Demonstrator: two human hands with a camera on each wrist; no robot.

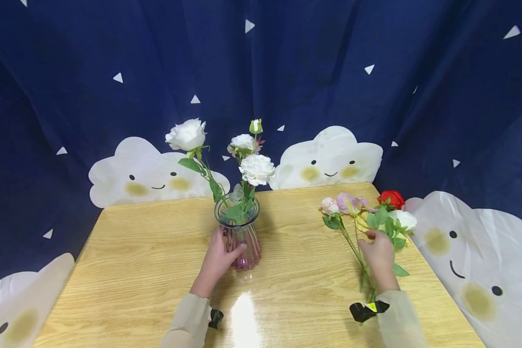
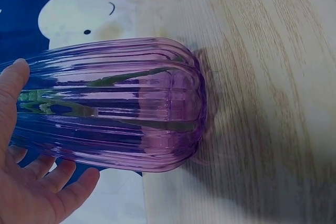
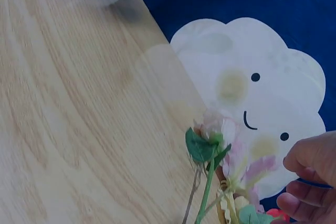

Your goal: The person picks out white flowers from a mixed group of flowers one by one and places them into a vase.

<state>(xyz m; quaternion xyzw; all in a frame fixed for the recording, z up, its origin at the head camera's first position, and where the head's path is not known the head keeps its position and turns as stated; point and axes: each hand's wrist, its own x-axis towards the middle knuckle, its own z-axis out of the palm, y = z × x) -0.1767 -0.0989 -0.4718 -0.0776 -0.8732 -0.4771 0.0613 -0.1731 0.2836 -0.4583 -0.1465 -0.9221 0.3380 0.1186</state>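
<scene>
A ribbed purple-pink glass vase [image 1: 249, 246] stands upright on the table, several white flowers [image 1: 256, 169] and a small bud [image 1: 255, 126] rising from it. My left hand [image 1: 219, 253] holds its left side, thumb toward the front; in the left wrist view the thumb and fingers [image 2: 79, 190] lie on opposite sides of the glass. Green stems show through the vase wall. At the right, my right hand [image 1: 379, 253] hovers over loose flowers: a pale pink one [image 1: 329, 206], a lilac one [image 1: 345, 202], a red one [image 1: 391, 198] and a white one [image 1: 403, 220]. Its fingers are loosely bent, with nothing visible between them.
The wooden table [image 1: 156, 251] reflects a bright light patch near its front. A dark blue curtain [image 1: 304, 72] with white triangles and smiling clouds [image 1: 330, 162] hangs behind and beside it. The loose flowers lie near the table's right edge, stems pointing toward the front.
</scene>
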